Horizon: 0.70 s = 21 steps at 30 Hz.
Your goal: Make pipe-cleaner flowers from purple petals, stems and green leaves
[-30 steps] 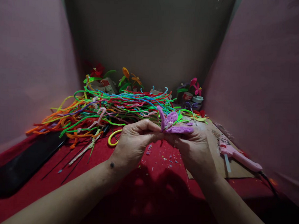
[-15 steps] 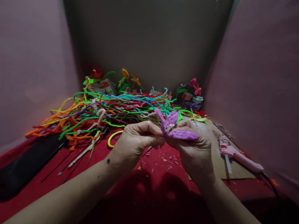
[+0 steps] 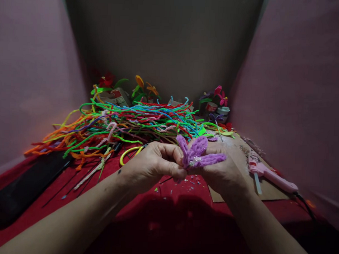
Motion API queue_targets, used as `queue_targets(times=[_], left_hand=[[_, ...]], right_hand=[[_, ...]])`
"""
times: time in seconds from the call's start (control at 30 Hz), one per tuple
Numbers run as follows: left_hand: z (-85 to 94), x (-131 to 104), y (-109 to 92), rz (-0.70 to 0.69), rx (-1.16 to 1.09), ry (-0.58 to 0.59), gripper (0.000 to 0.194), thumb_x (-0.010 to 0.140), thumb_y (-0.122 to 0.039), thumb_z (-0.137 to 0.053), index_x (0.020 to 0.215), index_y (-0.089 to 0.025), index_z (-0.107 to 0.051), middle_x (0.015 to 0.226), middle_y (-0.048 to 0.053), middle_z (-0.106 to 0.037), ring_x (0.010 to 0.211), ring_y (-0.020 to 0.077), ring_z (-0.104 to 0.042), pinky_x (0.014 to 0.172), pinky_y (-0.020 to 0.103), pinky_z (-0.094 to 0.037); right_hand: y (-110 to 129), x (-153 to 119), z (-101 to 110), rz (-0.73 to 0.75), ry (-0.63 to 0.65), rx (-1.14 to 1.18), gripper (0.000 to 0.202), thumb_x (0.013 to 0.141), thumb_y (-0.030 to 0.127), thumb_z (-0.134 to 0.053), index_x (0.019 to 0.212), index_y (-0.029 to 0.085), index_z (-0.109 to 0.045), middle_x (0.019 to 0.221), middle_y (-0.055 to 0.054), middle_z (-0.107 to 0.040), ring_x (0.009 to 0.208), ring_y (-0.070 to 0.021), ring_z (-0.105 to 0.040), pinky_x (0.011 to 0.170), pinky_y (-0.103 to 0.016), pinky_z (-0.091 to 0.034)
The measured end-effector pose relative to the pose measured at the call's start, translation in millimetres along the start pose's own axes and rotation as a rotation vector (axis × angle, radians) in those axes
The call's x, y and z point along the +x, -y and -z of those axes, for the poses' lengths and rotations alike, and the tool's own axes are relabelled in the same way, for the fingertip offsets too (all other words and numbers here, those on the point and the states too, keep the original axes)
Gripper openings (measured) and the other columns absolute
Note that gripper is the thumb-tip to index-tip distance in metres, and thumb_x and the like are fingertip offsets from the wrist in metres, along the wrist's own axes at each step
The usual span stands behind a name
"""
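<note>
A purple pipe-cleaner flower (image 3: 199, 148) with a pale, sparkly centre is held up in front of me, its petals fanned upward and to the right. My left hand (image 3: 159, 162) pinches its base between thumb and fingers. Behind and under the petals is my right hand (image 3: 223, 169), closed against the flower; its fingertips are mostly hidden. Just left of my left hand lie scissors with yellow handles (image 3: 124, 157), partly covered by that hand.
A heap of colourful pipe cleaners (image 3: 136, 120) spreads across the back. On the right, a pink glue gun (image 3: 273, 177) rests on cardboard (image 3: 238, 151). A long black object (image 3: 25, 188) lies left. Finished-looking flowers (image 3: 151, 89) stand behind, and scraps litter the red cloth (image 3: 144, 211).
The flower has turned and dropped slightly, so its pale centre faces me more. My right hand has shifted lower behind the petals, and the view has moved a little.
</note>
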<state>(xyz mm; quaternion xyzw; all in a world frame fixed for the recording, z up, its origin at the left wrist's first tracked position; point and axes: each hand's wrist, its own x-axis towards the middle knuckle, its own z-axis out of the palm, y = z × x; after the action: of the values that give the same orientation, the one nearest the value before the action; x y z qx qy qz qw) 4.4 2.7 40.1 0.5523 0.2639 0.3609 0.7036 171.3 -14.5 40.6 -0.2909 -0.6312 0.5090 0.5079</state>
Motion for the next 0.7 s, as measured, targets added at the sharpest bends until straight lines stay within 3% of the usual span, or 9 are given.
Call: queue_targets(times=[0.17,0.33,0.47,0.57,0.7], left_hand=[[1.4,2,2,0.003,0.013,0.008,0.008,0.055,-0.005,-0.07,0.058,-0.012,-0.065,0.054,0.001,-0.06,0.051,0.0094,-0.052,0.055,0.022,-0.041],[-2.0,2,2,0.015,-0.021,0.075,0.005,0.06,-0.01,-0.069,0.062,-0.011,-0.064,0.061,0.007,-0.067,0.057,0.0158,-0.061,0.052,0.025,-0.045],[-3.5,2,4,0.046,-0.065,0.104,0.003,0.063,-0.011,-0.067,0.063,-0.011,-0.065,0.06,0.006,-0.067,0.052,0.0161,-0.061,0.052,0.026,-0.047],[-3.6,2,4,0.014,-0.056,0.067,0.004,0.064,-0.009,-0.066,0.061,-0.011,-0.066,0.055,0.005,-0.065,0.05,0.0142,-0.06,0.054,0.026,-0.048],[-5.0,3,4,-0.131,-0.031,-0.031,0.01,0.066,-0.006,-0.064,0.059,-0.012,-0.067,0.053,0.003,-0.063,0.051,0.0116,-0.057,0.057,0.025,-0.047]], right_hand=[[2,-1,6,0.104,0.011,-0.131,0.009,0.066,0.031,-0.072,0.064,0.022,-0.072,0.073,-0.001,-0.063,0.073,-0.0148,-0.056,0.072,-0.033,-0.047],[2,-2,14,0.136,0.095,-0.235,0.02,0.072,0.035,-0.068,0.061,0.02,-0.071,0.064,-0.003,-0.064,0.066,-0.0159,-0.055,0.061,-0.032,-0.049],[1,-2,17,0.122,0.105,-0.213,0.015,0.072,0.033,-0.068,0.066,0.02,-0.073,0.064,-0.002,-0.064,0.067,-0.0159,-0.057,0.065,-0.033,-0.05],[2,-2,15,0.057,0.06,-0.193,0.01,0.07,0.03,-0.07,0.073,0.022,-0.074,0.07,-0.002,-0.066,0.074,-0.0173,-0.059,0.071,-0.034,-0.05],[5,-4,3,-0.004,-0.036,-0.043,0.02,0.067,0.026,-0.072,0.086,0.021,-0.071,0.074,-0.002,-0.066,0.075,-0.0169,-0.06,0.07,-0.032,-0.05]])
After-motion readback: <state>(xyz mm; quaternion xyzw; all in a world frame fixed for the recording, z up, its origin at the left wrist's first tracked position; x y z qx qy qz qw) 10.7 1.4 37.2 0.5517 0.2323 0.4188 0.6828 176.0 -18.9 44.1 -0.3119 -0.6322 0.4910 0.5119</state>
